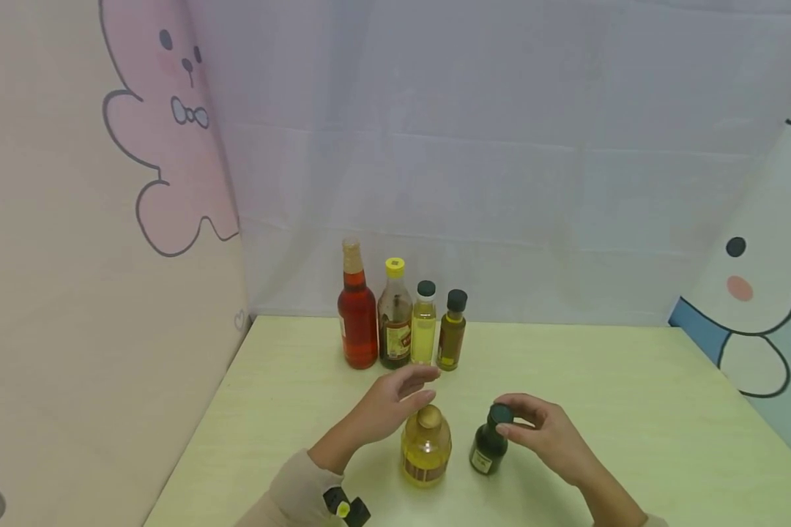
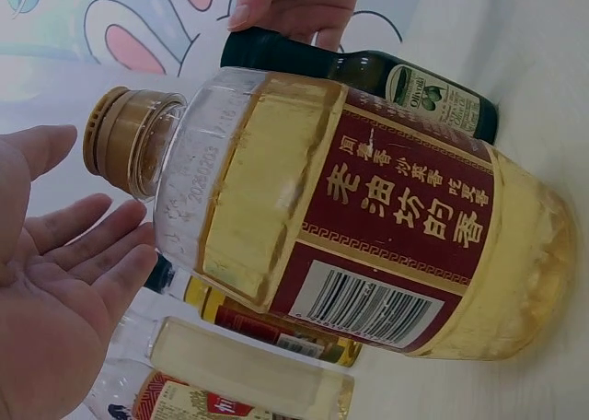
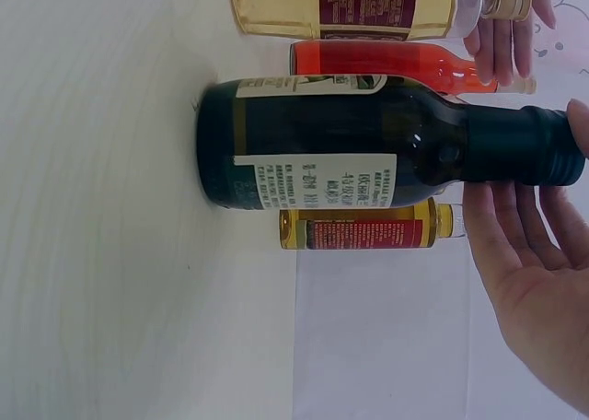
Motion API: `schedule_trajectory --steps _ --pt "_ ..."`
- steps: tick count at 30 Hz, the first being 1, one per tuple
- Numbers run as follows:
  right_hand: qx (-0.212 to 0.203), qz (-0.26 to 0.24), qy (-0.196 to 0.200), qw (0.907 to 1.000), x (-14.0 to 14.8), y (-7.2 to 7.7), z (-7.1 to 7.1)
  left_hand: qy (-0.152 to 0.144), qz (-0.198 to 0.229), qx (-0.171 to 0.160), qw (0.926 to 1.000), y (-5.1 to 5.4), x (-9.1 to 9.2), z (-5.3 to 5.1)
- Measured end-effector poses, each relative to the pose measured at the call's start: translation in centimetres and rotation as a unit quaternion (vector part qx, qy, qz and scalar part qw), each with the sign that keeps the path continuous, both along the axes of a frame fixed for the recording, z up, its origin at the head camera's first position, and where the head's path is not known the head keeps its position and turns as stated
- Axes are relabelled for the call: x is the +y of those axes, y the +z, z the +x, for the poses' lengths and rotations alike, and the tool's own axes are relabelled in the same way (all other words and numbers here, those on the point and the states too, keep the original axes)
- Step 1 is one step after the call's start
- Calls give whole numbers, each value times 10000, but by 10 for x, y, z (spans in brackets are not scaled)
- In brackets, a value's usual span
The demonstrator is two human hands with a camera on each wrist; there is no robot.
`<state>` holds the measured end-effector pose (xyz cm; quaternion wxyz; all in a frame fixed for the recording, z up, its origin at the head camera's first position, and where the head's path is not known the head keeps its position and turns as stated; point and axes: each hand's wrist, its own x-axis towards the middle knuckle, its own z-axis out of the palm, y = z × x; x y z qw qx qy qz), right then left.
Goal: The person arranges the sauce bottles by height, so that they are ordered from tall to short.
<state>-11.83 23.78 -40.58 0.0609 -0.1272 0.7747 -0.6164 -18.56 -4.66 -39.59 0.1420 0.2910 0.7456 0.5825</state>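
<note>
The small dark green bottle [image 1: 486, 448] is held at its dark cap [image 1: 501, 414] by the right hand [image 1: 546, 432], with the thumb on one side and the fingers curled on the other. Just beside it, on the left, the big oil bottle [image 1: 425, 461] is stood upright on the desk [image 1: 633, 395]. The fingers of the left hand [image 1: 392, 402] are loosely opened near its gold cap [image 2: 120, 144], and nothing is held. Farther back, a tall red bottle [image 1: 358, 326], a yellow-capped bottle [image 1: 394, 322], a pale oil bottle [image 1: 424, 333] and a little amber bottle [image 1: 451, 340] are lined up.
</note>
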Motion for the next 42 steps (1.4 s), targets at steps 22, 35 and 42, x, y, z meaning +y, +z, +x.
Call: schedule_trajectory --steps 22,35,42 --pt "11 -44 -20 10000 0 -1 -3 -252 -119 107 9996 -12 -10 10" --pt "-2 -180 42 9998 0 -3 -2 -283 -76 134 9995 -19 -14 19" --pt "-34 -163 -8 9999 0 -4 -1 -249 26 265 9993 -25 -13 21"
